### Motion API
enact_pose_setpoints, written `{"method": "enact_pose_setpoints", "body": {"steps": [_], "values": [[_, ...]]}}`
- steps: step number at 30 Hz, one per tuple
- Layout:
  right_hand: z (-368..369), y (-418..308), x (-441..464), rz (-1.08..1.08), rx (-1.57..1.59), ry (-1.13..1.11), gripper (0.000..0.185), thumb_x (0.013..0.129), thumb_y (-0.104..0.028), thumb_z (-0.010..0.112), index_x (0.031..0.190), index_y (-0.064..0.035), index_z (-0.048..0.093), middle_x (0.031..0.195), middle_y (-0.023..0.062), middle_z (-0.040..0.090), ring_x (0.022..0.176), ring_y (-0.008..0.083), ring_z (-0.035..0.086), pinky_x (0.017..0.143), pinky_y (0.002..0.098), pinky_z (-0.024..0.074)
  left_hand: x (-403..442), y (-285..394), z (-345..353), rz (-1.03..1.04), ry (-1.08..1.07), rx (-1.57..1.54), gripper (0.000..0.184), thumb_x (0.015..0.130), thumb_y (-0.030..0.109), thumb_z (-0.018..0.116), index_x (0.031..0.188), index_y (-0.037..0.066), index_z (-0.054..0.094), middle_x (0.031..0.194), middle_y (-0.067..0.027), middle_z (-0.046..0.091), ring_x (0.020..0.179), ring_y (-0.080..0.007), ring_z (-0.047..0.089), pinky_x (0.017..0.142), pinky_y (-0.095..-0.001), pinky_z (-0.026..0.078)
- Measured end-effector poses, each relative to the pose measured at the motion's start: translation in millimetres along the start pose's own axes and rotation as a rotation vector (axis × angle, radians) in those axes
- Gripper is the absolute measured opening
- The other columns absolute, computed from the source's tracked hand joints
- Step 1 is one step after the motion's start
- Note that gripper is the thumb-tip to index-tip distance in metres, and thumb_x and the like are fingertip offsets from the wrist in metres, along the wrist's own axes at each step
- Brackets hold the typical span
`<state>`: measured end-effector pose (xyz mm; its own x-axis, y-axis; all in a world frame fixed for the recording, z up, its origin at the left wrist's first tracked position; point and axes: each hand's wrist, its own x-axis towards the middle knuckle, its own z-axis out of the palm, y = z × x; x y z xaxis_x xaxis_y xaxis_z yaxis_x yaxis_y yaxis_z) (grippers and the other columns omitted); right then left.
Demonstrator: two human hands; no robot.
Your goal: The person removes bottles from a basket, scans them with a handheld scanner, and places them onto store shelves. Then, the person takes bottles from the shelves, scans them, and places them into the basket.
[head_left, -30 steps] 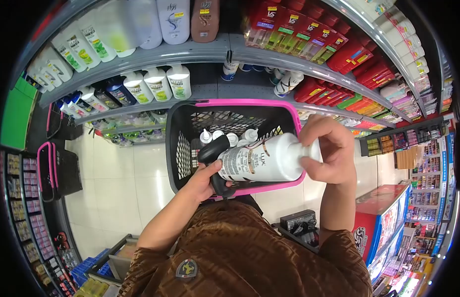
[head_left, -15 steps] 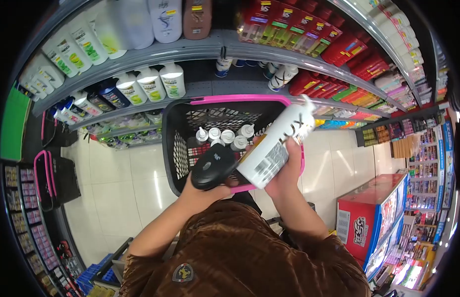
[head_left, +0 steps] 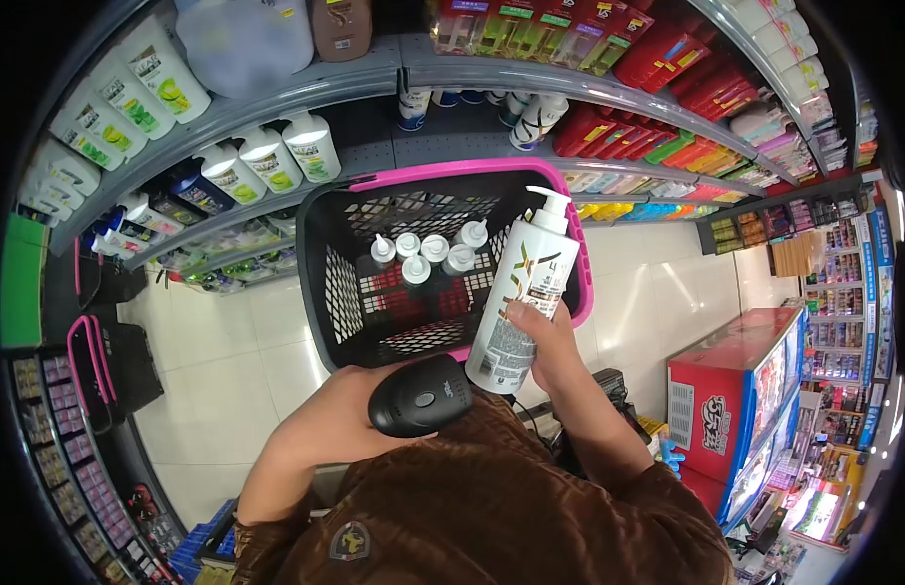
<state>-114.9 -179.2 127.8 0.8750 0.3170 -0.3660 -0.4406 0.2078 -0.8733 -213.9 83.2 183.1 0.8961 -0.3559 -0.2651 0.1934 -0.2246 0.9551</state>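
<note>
My left hand (head_left: 350, 414) is closed around a black handheld scanner (head_left: 420, 397), held close to my body below the basket. The fingers of my right hand (head_left: 547, 341) wrap the lower part of a white pump bottle (head_left: 523, 294), upright with a slight tilt over the basket's right side. Between the hands is a small gap, with the scanner near the bottle's base. Several white pump bottles (head_left: 415, 269) stand inside the black basket with a pink rim (head_left: 582, 249).
Shelves (head_left: 267, 97) of shampoo bottles and red packs run across the top. Black baskets with pink handles (head_left: 90, 361) stand at the left. A red and blue chest (head_left: 730, 390) is at the right.
My right hand has gone from the bottle's pump to its body, and the bottle has turned upright. The scanner in my left hand has moved down, away from the basket.
</note>
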Motion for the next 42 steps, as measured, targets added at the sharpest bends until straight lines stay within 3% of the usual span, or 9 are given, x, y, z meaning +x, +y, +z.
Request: {"method": "enact_pose_setpoints", "body": {"steps": [15, 17, 21, 24, 27, 32, 36, 38, 42], "values": [[-29, -34, 12, -0.02, -0.077, -0.108, 0.048, 0.085, -0.01, 0.076, 0.129, -0.0031, 0.057, 0.112, 0.0047, 0.067, 0.102, 0.0144, 0.064, 0.09, 0.0339, 0.0532, 34, 8, 34, -0.017, 0.041, 0.162, 0.056, 0.071, 0.015, 0.088, 0.121, -0.001, 0.069, 0.104, -0.0162, 0.077, 0.098, -0.0242, 0.075, 0.086, -0.036, 0.056], [-38, -44, 16, -0.029, -0.092, -0.125, 0.049, 0.086, -0.01, 0.076, 0.13, -0.0033, 0.057, 0.113, 0.0052, 0.067, 0.103, 0.0149, 0.064, 0.091, 0.0343, 0.0532, 42, 13, 47, 0.044, 0.136, 0.092, 0.058, 0.07, 0.02, 0.087, 0.121, -0.001, 0.067, 0.103, -0.0205, 0.074, 0.097, -0.0347, 0.073, 0.084, -0.0387, 0.056], [-68, -59, 26, -0.023, -0.135, -0.144, 0.054, 0.085, -0.012, 0.078, 0.133, -0.0035, 0.054, 0.117, 0.0069, 0.065, 0.107, 0.0171, 0.064, 0.094, 0.0358, 0.0531, 67, 29, 72, 0.02, 0.242, 0.062, 0.057, 0.072, 0.017, 0.09, 0.121, -0.001, 0.066, 0.104, -0.0143, 0.076, 0.094, -0.0259, 0.074, 0.085, -0.0363, 0.056], [-82, -73, 34, 0.003, -0.077, -0.193, 0.054, 0.086, -0.014, 0.079, 0.133, -0.0033, 0.053, 0.116, 0.0071, 0.065, 0.106, 0.0168, 0.064, 0.093, 0.0352, 0.0532, 94, 16, 96, 0.021, 0.512, -0.279, 0.056, 0.07, 0.01, 0.094, 0.118, 0.0, 0.067, 0.095, -0.0005, 0.069, 0.079, -0.0087, 0.061, 0.075, -0.0277, 0.053], [-93, -74, 44, -0.012, -0.029, -0.194, 0.053, 0.087, -0.016, 0.079, 0.132, -0.0033, 0.053, 0.115, 0.0072, 0.065, 0.106, 0.0172, 0.064, 0.092, 0.035, 0.0536, 131, 15, 123, 0.002, 0.608, -0.431, 0.055, 0.067, 0.013, 0.096, 0.113, 0.002, 0.068, 0.091, -0.0001, 0.067, 0.074, -0.0064, 0.059, 0.07, -0.0258, 0.052], [-111, -67, 58, 0.068, 0.027, -0.255, 0.067, 0.09, -0.012, 0.077, 0.144, -0.0035, 0.037, 0.129, 0.0113, 0.06, 0.118, 0.0198, 0.06, 0.098, 0.038, 0.052, 174, 1, 153, 0.087, 0.629, -0.205, 0.086, 0.06, 0.022, 0.1, 0.13, 0.0, 0.056, 0.123, -0.0109, 0.067, 0.112, -0.018, 0.064, 0.099, -0.0358, 0.05], [-119, -87, 49, 0.051, 0.07, -0.328, 0.063, 0.095, -0.016, 0.071, 0.146, -0.0035, 0.035, 0.128, 0.0131, 0.06, 0.119, 0.0217, 0.06, 0.098, 0.0414, 0.0528, 182, 11, 151, 0.091, 0.634, -0.117, 0.085, 0.063, 0.017, 0.097, 0.134, -0.001, 0.054, 0.122, -0.0115, 0.067, 0.11, -0.0185, 0.064, 0.098, -0.0366, 0.051], [-129, -105, 43, 0.114, 0.043, -0.331, 0.053, 0.101, -0.024, 0.063, 0.144, -0.0025, 0.041, 0.125, 0.0142, 0.062, 0.112, 0.0228, 0.063, 0.092, 0.0422, 0.0567, 186, -12, 147, 0.235, 0.559, -0.61, 0.087, 0.067, 0.014, 0.092, 0.142, -0.001, 0.05, 0.124, -0.0127, 0.066, 0.112, -0.0205, 0.064, 0.099, -0.0385, 0.052], [-156, -109, 67, 0.002, -0.063, -0.54, 0.043, 0.106, -0.029, 0.052, 0.141, -0.0035, 0.049, 0.125, 0.0158, 0.063, 0.101, 0.0252, 0.068, 0.076, 0.0378, 0.0618, 181, -36, 137, 0.274, 0.264, -1.19, 0.103, 0.071, 0.05, 0.084, 0.151, 0.0, 0.042, 0.143, -0.0206, 0.057, 0.126, -0.0317, 0.062, 0.106, -0.0448, 0.052]]}}
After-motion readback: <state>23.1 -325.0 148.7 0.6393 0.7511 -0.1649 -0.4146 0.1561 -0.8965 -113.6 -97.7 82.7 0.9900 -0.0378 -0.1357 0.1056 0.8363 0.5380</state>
